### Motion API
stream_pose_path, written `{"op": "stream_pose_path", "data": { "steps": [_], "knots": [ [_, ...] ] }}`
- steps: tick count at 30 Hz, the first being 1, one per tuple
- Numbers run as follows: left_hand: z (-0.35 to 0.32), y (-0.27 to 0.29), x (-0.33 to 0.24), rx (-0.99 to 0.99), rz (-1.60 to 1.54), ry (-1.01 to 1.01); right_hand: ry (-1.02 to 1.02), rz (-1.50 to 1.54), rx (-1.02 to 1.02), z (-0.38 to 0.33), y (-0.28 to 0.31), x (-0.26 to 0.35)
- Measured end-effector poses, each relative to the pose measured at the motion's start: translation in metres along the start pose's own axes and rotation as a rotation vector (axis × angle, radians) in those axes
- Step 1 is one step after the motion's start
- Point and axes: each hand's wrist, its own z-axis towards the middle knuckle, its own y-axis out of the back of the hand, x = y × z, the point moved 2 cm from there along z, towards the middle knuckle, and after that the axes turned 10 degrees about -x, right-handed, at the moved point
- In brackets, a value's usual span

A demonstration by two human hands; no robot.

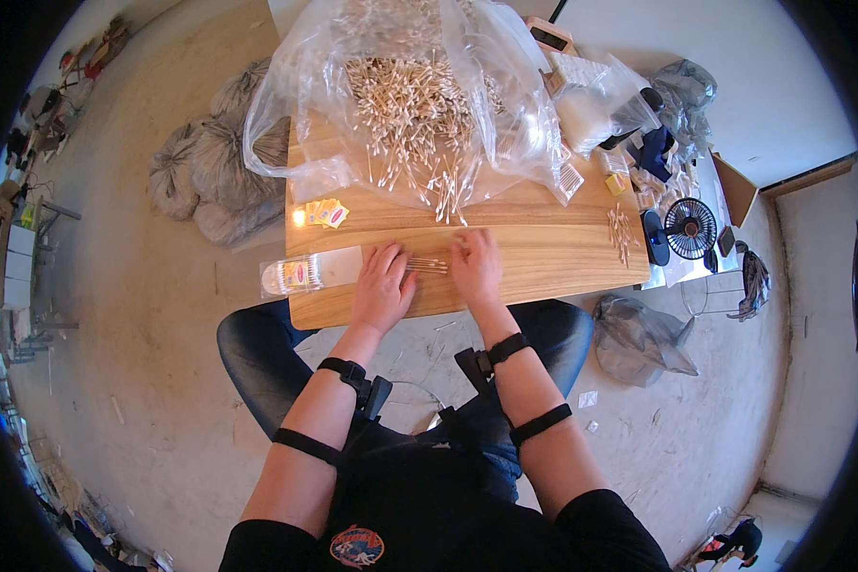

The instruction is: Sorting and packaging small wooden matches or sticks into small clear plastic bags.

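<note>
A small row of cotton swabs (pixel 427 265) lies on the wooden table between my hands. Their left ends run in between the thumb and fingers of my left hand (pixel 381 284), which is closed on them. To their right, my right hand (pixel 477 269) has its fingers curled and pinched together at the table; what they hold, if anything, is too small to make out. Beside my left hand lies a clear packet of cotton swabs (pixel 296 275) with a yellow and white label. A white strip (pixel 341 265) reaches from that packet to under my left fingers.
A large clear bag (pixel 305 143) spills a heap of cotton swabs (pixel 410 105) across the table's far side. Small yellow cards (pixel 326 213) lie left; loose swabs (pixel 623 236) lie right. Beyond the right edge stands a black fan (pixel 689 229). Grey sacks (pixel 238 167) sit on the floor.
</note>
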Motion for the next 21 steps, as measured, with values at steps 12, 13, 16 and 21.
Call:
{"op": "stream_pose_path", "data": {
  "steps": [12, 13, 16, 21],
  "knots": [
    [0.002, 0.002, -0.002, -0.104, -0.136, 0.073, -0.147, -0.051, -0.11, 0.03, -0.002, -0.031],
    [0.002, 0.002, -0.002, -0.106, -0.137, 0.077, -0.17, 0.002, -0.11, 0.022, 0.001, -0.033],
    [0.0, 0.003, 0.001, -0.114, -0.074, 0.1, -0.237, 0.07, -0.038, 0.0, 0.009, -0.026],
    [0.003, 0.002, -0.001, -0.107, -0.06, 0.083, -0.233, 0.021, 0.118, -0.006, 0.006, -0.012]
  ]
}}
